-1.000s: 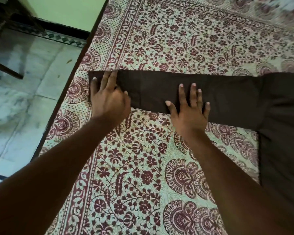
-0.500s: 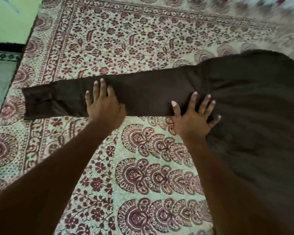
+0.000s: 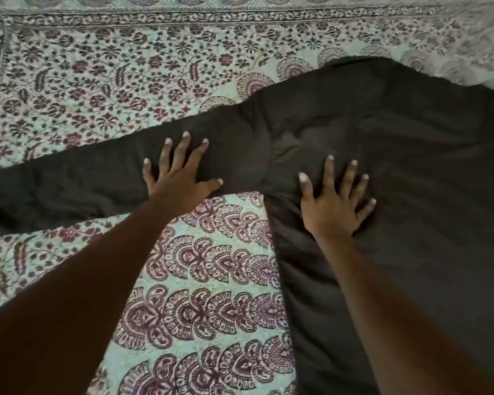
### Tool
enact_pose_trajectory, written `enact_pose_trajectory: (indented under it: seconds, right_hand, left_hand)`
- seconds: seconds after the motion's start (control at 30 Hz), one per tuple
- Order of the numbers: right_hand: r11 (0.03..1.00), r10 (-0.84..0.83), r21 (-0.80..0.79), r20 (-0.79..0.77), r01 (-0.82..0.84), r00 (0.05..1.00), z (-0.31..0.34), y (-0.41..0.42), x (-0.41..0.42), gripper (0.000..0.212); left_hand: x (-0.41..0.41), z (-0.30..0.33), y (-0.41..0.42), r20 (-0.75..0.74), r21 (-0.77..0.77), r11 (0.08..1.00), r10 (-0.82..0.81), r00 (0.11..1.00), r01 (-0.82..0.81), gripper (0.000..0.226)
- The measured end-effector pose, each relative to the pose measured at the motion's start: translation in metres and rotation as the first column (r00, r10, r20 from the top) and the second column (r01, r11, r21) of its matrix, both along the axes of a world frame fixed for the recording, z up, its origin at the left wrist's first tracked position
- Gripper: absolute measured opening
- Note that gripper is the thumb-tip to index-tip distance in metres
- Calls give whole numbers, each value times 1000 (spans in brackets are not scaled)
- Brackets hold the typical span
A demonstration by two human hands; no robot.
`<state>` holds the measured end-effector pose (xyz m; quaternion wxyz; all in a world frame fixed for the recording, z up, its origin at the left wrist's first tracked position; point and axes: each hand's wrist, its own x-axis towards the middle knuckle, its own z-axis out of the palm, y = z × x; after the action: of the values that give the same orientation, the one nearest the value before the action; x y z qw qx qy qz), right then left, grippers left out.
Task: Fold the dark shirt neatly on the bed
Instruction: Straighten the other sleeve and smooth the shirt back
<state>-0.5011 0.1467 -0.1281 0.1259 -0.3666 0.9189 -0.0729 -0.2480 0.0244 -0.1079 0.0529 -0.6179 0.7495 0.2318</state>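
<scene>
On the block-printed bedspread (image 3: 200,280), from the head camera: dark shirt (image 3: 397,172) spread flat, body toward the right, one long sleeve (image 3: 77,183) stretched out to the left and running off the frame edge. Left hand (image 3: 180,178) flat on the sleeve near the shoulder seam, fingers splayed, palm down, gripping nothing. Right hand (image 3: 334,206) likewise open and flat, pressing the body of the shirt just beside the armpit, clasping no cloth. Slight ripples under and to the right of the right hand; a soft bulge where sleeve meets body.

Likely step: smoothing before the sleeve fold. To do it well:
- Keep both palms flat and sweep outward from the seam, never inward, so wrinkles leave by the edges rather than bunching at the armpit.
- Press lightly; heavy drag probably pulls the thin cloth and the bedspread with it.
- Flatten the shoulder bulge first, since any crease trapped there likely shows in the finished fold.
- Anchor the body with the right hand while the left runs toward the cuff.
- Check the side seam lies straight before lifting the sleeve across.

No other view to consult.
</scene>
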Motion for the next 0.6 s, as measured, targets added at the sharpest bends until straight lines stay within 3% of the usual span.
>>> enact_pose_trajectory:
  seconds: [0.07,0.13,0.2,0.27,0.37,0.53,0.6]
  right_hand:
    - [997,-18,-81,-58,13,998,1,-10,-2,85]
    - [967,189,-141,-157,-212,969,-1,-34,1,77]
    - [869,460,-116,-170,-482,871,-7,-66,6,66]
    - [837,534,-90,-84,-540,841,-12,-88,5,61]
    - [910,405,-73,-50,-407,913,-18,-70,-25,64]
    - [995,94,-19,-168,-99,981,-8,44,-110,80]
    - [996,-88,6,-137,90,987,-6,67,-137,88]
  left_hand:
    - [-16,8,2,30,-47,998,40,999,-39,81]
    - [-41,16,1,18,-163,986,23,1000,-20,79]
    - [-67,16,-4,-39,-223,963,-163,986,150,79]
    - [-93,9,-10,-126,-152,946,-305,944,285,82]
    - [-118,-6,-9,-80,24,978,-205,976,207,91]
    - [-126,-7,-2,14,-10,980,-200,980,200,98]
    - [-132,-4,0,73,-77,970,-226,971,232,101]
